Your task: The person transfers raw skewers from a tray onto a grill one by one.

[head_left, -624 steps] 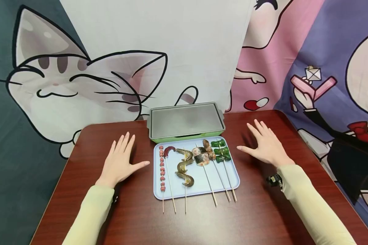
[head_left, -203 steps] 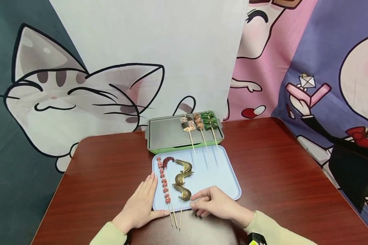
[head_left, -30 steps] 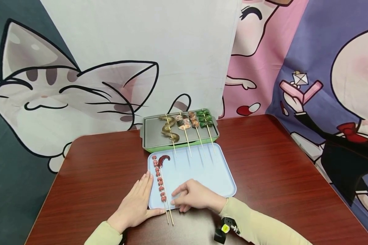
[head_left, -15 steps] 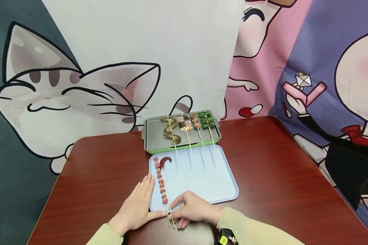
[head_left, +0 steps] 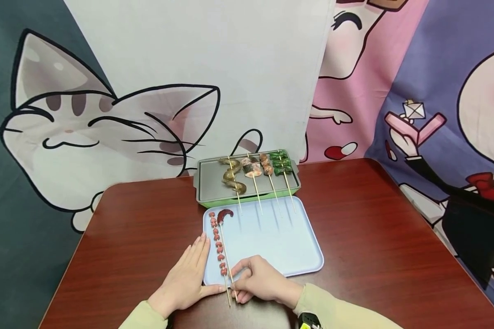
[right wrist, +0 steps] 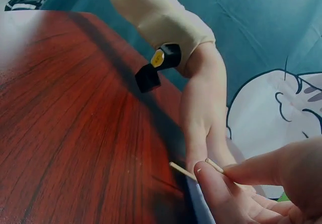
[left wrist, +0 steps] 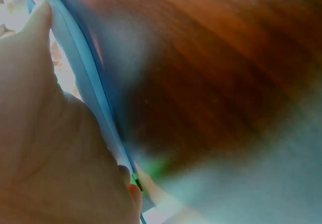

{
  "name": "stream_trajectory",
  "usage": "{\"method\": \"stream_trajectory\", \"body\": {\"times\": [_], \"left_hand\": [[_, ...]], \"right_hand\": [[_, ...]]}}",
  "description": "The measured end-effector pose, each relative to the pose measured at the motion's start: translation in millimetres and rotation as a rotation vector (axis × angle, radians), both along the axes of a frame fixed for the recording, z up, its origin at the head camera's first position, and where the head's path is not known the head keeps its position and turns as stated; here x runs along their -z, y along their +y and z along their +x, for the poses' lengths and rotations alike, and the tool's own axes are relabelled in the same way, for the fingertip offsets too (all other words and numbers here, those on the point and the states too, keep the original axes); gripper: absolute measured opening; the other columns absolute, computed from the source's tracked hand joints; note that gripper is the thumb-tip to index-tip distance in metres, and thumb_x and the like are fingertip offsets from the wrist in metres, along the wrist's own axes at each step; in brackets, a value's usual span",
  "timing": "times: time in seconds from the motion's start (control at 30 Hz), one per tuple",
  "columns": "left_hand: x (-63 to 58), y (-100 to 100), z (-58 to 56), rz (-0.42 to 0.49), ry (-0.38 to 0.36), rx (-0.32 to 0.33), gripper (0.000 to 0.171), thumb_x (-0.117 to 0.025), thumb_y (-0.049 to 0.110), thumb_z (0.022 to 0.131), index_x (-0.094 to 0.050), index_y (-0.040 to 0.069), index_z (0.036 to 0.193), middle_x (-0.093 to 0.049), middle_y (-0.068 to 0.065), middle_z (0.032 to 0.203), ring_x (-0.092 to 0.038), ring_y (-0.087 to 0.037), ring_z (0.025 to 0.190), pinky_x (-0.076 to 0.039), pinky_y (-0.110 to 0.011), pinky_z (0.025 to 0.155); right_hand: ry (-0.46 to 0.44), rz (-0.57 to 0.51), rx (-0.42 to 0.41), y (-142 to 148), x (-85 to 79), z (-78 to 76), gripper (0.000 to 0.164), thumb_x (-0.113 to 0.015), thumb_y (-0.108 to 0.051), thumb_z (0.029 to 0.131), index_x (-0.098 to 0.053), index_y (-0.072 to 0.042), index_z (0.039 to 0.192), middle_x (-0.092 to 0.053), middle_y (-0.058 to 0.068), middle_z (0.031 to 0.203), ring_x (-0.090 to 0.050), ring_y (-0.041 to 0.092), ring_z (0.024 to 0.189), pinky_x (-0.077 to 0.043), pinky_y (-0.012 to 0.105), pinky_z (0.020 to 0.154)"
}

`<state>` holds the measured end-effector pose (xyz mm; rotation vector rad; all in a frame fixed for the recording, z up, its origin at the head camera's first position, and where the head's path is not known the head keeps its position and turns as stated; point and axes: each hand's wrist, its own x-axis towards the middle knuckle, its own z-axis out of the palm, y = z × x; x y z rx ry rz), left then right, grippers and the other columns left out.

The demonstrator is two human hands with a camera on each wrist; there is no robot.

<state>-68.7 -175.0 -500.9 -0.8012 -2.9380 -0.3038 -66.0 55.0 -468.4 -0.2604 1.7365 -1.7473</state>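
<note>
My right hand (head_left: 261, 281) pinches the lower stick of a skewer with a dark red octopus tentacle (head_left: 224, 215) between thumb and index finger. In the right wrist view the end of that stick (right wrist: 215, 166) pokes out of the pinch. The tentacle end lies on the light blue tray (head_left: 276, 246). Left of it lies a skewer of small reddish-pink pieces (head_left: 219, 250), its stick reaching past the tray's front rim. My left hand (head_left: 183, 276) rests with straight fingers along the tray's left rim, thumb at the front corner.
Behind the tray stands a green grill pan (head_left: 212, 185) with a grey top. On it lie a shrimp skewer (head_left: 232, 176), a fish skewer (head_left: 252, 168), a meat-chunk skewer (head_left: 266, 164) and a green pepper skewer (head_left: 281, 163). Their sticks overhang the tray. A brown wooden table (head_left: 362, 237) supports everything.
Over the longer span, four skewers moved from tray to grill pan, the shrimp one most recently. In the last second my right hand reached the tentacle skewer's stick and pinched it. The left hand stayed put.
</note>
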Motion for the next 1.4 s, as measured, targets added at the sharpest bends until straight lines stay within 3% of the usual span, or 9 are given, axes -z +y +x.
{"method": "stream_trajectory", "body": {"times": [0.27, 0.4, 0.53, 0.7, 0.83, 1.03, 1.2, 1.4], "left_hand": [[2.4, -0.8, -1.7, -0.019, -0.028, -0.015, 0.112, -0.041, 0.080, 0.076, -0.022, -0.006, 0.145, -0.013, -0.018, 0.153, -0.013, -0.027, 0.139, -0.020, -0.045, 0.108], [2.6, -0.7, -0.2, -0.014, -0.034, -0.022, 0.112, -0.041, 0.080, 0.076, -0.023, -0.005, 0.146, -0.014, -0.018, 0.153, -0.013, -0.027, 0.139, -0.019, -0.044, 0.108], [3.0, 1.5, -0.5, -0.010, -0.019, -0.018, 0.112, -0.042, 0.080, 0.076, -0.022, -0.005, 0.146, -0.013, -0.017, 0.153, -0.013, -0.026, 0.139, -0.018, -0.044, 0.109], [2.2, 3.0, -0.8, 0.000, -0.021, -0.016, 0.112, -0.042, 0.080, 0.076, -0.021, -0.005, 0.146, -0.013, -0.018, 0.153, -0.013, -0.026, 0.139, -0.018, -0.044, 0.109], [1.6, 1.6, -0.2, -0.005, -0.026, -0.022, 0.112, -0.043, 0.080, 0.075, -0.023, -0.006, 0.145, -0.014, -0.017, 0.153, -0.014, -0.027, 0.139, -0.020, -0.044, 0.108], [-0.4, 1.6, 0.9, -0.005, -0.047, -0.021, 0.112, -0.044, 0.079, 0.076, -0.022, -0.006, 0.145, -0.014, -0.018, 0.153, -0.014, -0.027, 0.139, -0.021, -0.046, 0.108], [-2.9, 2.8, 1.0, -0.006, -0.083, -0.033, 0.112, -0.043, 0.079, 0.076, -0.019, -0.005, 0.146, -0.011, -0.018, 0.153, -0.012, -0.026, 0.139, -0.019, -0.045, 0.108], [-1.4, 1.3, -0.1, -0.026, -0.077, -0.040, 0.113, -0.041, 0.080, 0.076, -0.017, -0.004, 0.147, -0.010, -0.018, 0.154, -0.011, -0.025, 0.140, -0.017, -0.044, 0.109]], "right_hand": [[0.159, 0.011, -0.058, 9.1, -35.0, -2.0, 0.018, -0.062, 0.006, 0.081, -0.061, 0.005, 0.100, -0.065, 0.014, 0.065, -0.063, 0.019, 0.052, -0.055, 0.036, 0.052], [0.186, -0.006, -0.081, 10.5, -58.1, -9.0, 0.018, -0.063, 0.004, 0.082, -0.064, 0.001, 0.099, -0.065, 0.014, 0.066, -0.063, 0.019, 0.054, -0.055, 0.037, 0.053], [0.246, 0.020, -0.071, 11.1, -74.8, -22.5, 0.018, -0.065, 0.002, 0.082, -0.065, -0.002, 0.099, -0.065, 0.012, 0.066, -0.064, 0.022, 0.055, -0.055, 0.037, 0.054], [0.324, 0.080, -0.023, 5.1, -87.2, -52.5, 0.022, -0.067, 0.000, 0.082, -0.065, 0.000, 0.104, -0.066, 0.011, 0.068, -0.065, 0.025, 0.057, -0.055, 0.036, 0.056], [0.320, 0.127, 0.033, -9.3, -87.6, -81.7, 0.024, -0.068, -0.002, 0.081, -0.065, 0.001, 0.104, -0.066, 0.012, 0.068, -0.065, 0.025, 0.057, -0.055, 0.035, 0.056], [0.182, 0.197, 0.105, -31.9, -68.6, -112.7, 0.020, -0.066, 0.001, 0.082, -0.064, 0.007, 0.101, -0.067, 0.016, 0.069, -0.065, 0.022, 0.054, -0.055, 0.034, 0.056], [0.125, 0.227, 0.141, -39.7, -55.5, -118.9, 0.025, -0.065, 0.003, 0.083, -0.062, 0.009, 0.106, -0.066, 0.016, 0.067, -0.065, 0.022, 0.053, -0.056, 0.038, 0.059], [0.204, 0.276, 0.152, -34.8, -54.7, -113.9, 0.037, -0.073, -0.009, 0.080, -0.062, 0.004, 0.113, -0.069, 0.013, 0.075, -0.067, 0.024, 0.058, -0.055, 0.034, 0.059]]}}
